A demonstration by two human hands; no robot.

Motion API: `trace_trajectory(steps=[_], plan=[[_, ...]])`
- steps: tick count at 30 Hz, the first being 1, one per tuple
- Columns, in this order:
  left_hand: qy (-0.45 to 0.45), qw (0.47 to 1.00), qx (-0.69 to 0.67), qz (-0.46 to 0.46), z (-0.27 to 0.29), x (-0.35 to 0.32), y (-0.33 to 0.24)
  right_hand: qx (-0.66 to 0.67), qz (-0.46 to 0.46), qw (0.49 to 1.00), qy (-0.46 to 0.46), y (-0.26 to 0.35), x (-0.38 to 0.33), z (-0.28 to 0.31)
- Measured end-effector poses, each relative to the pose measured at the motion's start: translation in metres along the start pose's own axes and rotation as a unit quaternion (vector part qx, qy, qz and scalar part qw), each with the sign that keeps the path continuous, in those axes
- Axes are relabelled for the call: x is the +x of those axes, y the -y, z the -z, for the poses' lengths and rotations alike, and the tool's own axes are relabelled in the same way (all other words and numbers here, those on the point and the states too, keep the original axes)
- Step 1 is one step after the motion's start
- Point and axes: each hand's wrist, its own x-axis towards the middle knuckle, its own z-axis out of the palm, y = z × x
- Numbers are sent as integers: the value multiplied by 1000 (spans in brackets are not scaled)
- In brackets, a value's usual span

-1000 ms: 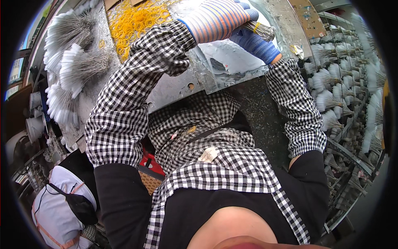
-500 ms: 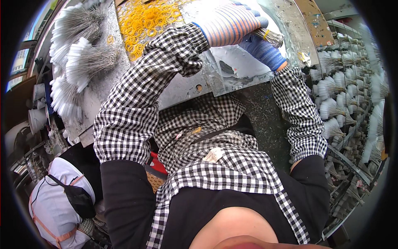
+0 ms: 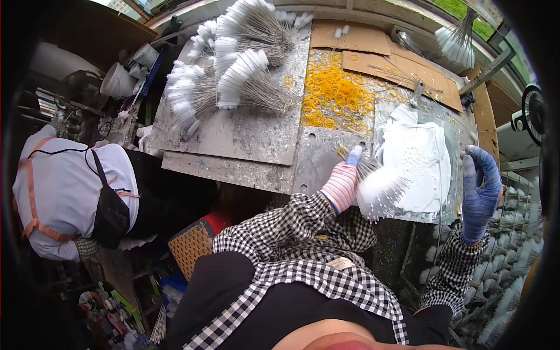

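Observation:
My left hand (image 3: 341, 185), in a striped pink-and-blue glove, is closed around a bundle of thin wire brushes (image 3: 380, 195). Their white bristle heads fan out toward the lower right, by the near edge of a white paste patch (image 3: 415, 166). At the bundle's upper left end, the wire stems show a bit of yellow. My right hand (image 3: 481, 189), in a blue glove, is raised right of the paste with its fingers bent and apart, holding nothing. Yellow rubber bands (image 3: 335, 93) lie scattered beyond my left hand.
Several brush bundles (image 3: 242, 73) lie at the table's left. Cardboard pieces (image 3: 402, 67) cover its back, and a spatula (image 3: 417, 93) rests by the paste. Racks of brushes (image 3: 507, 256) and a fan (image 3: 532, 114) stand right. Another person (image 3: 87, 192) bends at the left.
My hands were together at the bundle; my right hand has let go and moved apart to the right. My left hand keeps the bundle, its bristles now in sight. The view has swung.

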Motion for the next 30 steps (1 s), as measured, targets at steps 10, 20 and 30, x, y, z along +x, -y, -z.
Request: trace_trajectory(steps=[10, 20, 30], plan=[[122, 893, 251, -354, -41, -67, -158, -67, 486, 870, 47, 88, 223, -172], [-62, 777, 393, -488, -93, -100, -308, -118, 348, 921, 131, 128, 319, -301], [-82, 763, 415, -489, -108, -90, -334, 3, 447, 893, 47, 126, 280, -267]])
